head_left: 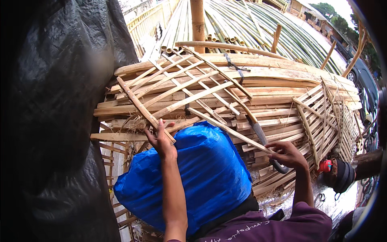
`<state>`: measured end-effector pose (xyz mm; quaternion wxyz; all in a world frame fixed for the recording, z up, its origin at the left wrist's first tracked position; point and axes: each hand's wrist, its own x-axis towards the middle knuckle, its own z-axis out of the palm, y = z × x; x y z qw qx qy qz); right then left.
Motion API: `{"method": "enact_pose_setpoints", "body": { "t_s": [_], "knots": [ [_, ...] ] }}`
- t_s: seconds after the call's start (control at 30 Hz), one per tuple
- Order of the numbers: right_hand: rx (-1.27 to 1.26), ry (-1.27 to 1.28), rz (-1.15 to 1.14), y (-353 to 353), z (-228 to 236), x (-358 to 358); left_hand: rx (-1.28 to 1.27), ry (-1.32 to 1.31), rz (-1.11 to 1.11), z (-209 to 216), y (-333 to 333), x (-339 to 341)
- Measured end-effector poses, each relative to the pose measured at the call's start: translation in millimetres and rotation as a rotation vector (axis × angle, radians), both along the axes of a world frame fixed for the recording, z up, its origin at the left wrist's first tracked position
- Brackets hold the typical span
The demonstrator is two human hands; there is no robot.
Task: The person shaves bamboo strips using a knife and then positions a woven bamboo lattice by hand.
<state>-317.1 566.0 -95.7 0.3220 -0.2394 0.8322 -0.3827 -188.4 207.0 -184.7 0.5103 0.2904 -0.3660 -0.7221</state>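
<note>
A bamboo lattice panel (189,82) of crossed split strips leans tilted over the stacked wood. My left hand (162,141) is closed around the lower end of its left edge strip. With my right hand (288,154) I pinch the near end of a long bamboo strip (231,131), which slants up to the panel's lower side. A knife (259,133) with a broad metal blade lies under that strip. Its dark curved handle (278,166) sits below my right fingers; whether they also grip it I cannot tell. A blue plastic sheet (201,161) covers my lap below the panel.
Split wood slats (274,74) are stacked behind the panel, tied with black strapping. More lattice panels (318,121) lean at the right, near a post (369,164) with black bands. Dark plastic sheeting (64,101) hangs at the left. Long bamboo poles (258,24) lie beyond.
</note>
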Motion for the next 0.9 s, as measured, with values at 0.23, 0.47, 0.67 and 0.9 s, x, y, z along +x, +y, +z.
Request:
{"method": "enact_pose_setpoints", "body": {
  "t_s": [0.23,0.47,0.67,0.9],
  "knots": [
    [-0.115,0.070,0.104,-66.3,-15.9,-3.9,0.031,-0.012,-0.010,11.5,8.5,-1.6],
    [-0.248,0.097,0.138,-131.1,-52.3,-13.9,-0.005,0.032,0.005,4.5,9.4,-4.0],
    [-0.236,0.173,0.181,-159.7,-51.9,-22.8,0.057,-0.006,-0.004,9.1,5.4,-2.4],
    [-0.245,0.220,0.213,-202.0,-59.5,-27.6,0.090,0.043,-0.049,-0.3,8.0,-4.5]
  ]
}}
